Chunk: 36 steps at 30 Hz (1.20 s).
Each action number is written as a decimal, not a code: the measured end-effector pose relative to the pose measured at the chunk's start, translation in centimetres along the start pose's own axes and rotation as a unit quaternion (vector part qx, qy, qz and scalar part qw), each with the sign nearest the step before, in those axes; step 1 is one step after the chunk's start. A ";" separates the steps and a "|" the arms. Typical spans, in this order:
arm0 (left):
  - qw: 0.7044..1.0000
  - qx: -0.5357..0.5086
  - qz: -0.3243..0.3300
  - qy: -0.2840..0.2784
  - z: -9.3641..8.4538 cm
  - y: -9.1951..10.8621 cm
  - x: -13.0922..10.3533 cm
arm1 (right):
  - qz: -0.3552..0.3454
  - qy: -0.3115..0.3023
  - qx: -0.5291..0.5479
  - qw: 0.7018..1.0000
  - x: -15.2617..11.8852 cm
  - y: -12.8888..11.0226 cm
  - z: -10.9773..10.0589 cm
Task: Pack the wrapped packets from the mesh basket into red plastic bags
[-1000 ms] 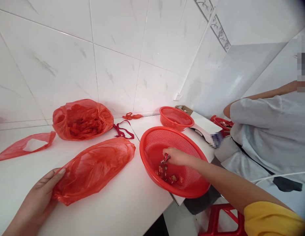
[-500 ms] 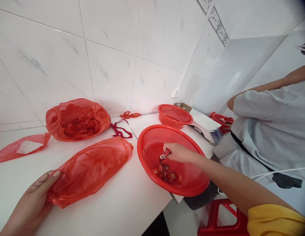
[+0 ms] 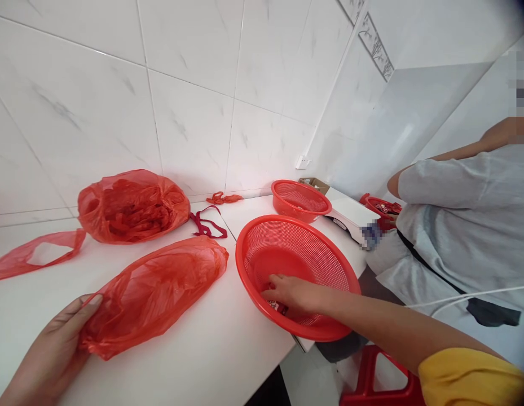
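Note:
My left hand (image 3: 69, 332) pinches the near end of a thin red plastic bag (image 3: 160, 293), between thumb and fingers. The bag lies long and loose on the white table, its mouth partly spread. My right hand (image 3: 293, 293) is down inside a red perforated plastic basket (image 3: 338, 262). Its fingers curl over small wrapped packets (image 3: 276, 306) with dark red and white print at the basket's near side. The hand covers most of the packets, so how many it grips is hidden.
Behind the bag sits a crumpled red bag (image 3: 135, 208) stuffed with more bags. A second red basket (image 3: 302, 197) stands beside a white scale (image 3: 355, 211). Dark red straps (image 3: 208, 223) lie near the wall. A person in grey (image 3: 452, 214) sits at right; a red stool (image 3: 380, 378) is below.
My right hand has moved down and slightly toward me in the basket, from holding up a packet to covering the packets. My left hand and the bag have barely moved.

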<state>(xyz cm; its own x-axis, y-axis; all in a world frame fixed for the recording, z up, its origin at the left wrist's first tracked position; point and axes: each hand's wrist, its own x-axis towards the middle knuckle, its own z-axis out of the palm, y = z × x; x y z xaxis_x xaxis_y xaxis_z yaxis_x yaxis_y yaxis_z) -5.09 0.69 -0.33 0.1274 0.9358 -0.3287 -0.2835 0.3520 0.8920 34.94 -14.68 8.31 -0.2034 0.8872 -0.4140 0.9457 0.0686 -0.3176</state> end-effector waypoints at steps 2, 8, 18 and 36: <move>1.000 -0.001 0.001 -0.004 -0.1 -0.1 0.0 | -0.032 -0.008 -0.037 0.999 0.7 -0.3 0.4; 1.000 0.005 0.002 -0.014 -0.3 -0.2 0.0 | -0.040 0.081 -0.044 0.995 1.5 1.0 -2.1; 1.000 0.009 -0.001 -0.011 -1.1 -0.7 1.0 | 0.032 0.035 -0.026 0.998 -3.3 4.2 -1.9; 0.999 0.000 0.004 0.047 -0.1 -0.2 0.4 | 0.067 0.004 0.043 0.997 0.9 2.1 -0.2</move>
<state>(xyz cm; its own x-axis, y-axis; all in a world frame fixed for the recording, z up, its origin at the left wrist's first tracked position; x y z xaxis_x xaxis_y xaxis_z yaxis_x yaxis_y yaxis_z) -5.05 0.95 -0.66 0.0345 0.9365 -0.3490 -0.2841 0.3440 0.8950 36.79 -13.64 7.38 -0.0752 0.8892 -0.4512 0.9389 -0.0893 -0.3324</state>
